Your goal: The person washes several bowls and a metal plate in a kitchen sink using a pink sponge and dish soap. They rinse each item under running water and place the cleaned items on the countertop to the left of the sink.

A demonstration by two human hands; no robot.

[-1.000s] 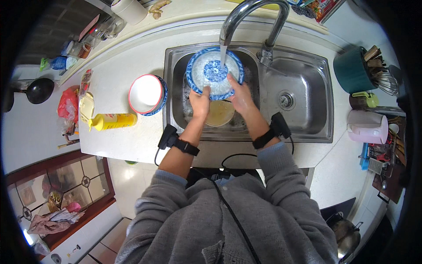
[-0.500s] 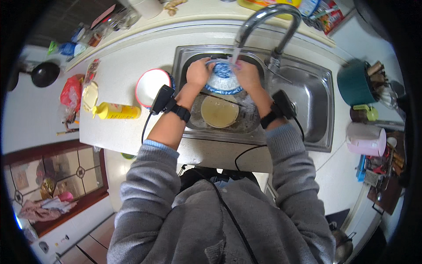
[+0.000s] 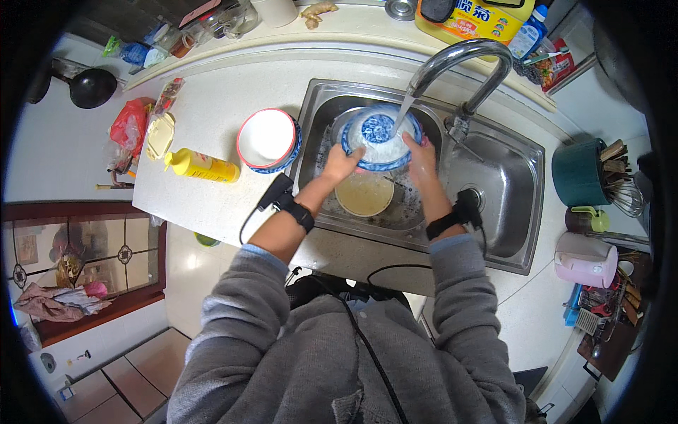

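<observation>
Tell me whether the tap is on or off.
On. A stream of water falls from the tap spout into the blue patterned bowl held over the sink.

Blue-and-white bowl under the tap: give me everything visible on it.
The round blue-and-white patterned bowl, glazed ceramic by its look, is held over the left basin of the steel sink. Its opening faces up toward the camera, slightly tilted, with a blue motif at the centre and a patterned blue rim. Water from the curved metal faucet lands inside it. The left hand holds its left edge, the right hand its right edge.
</observation>
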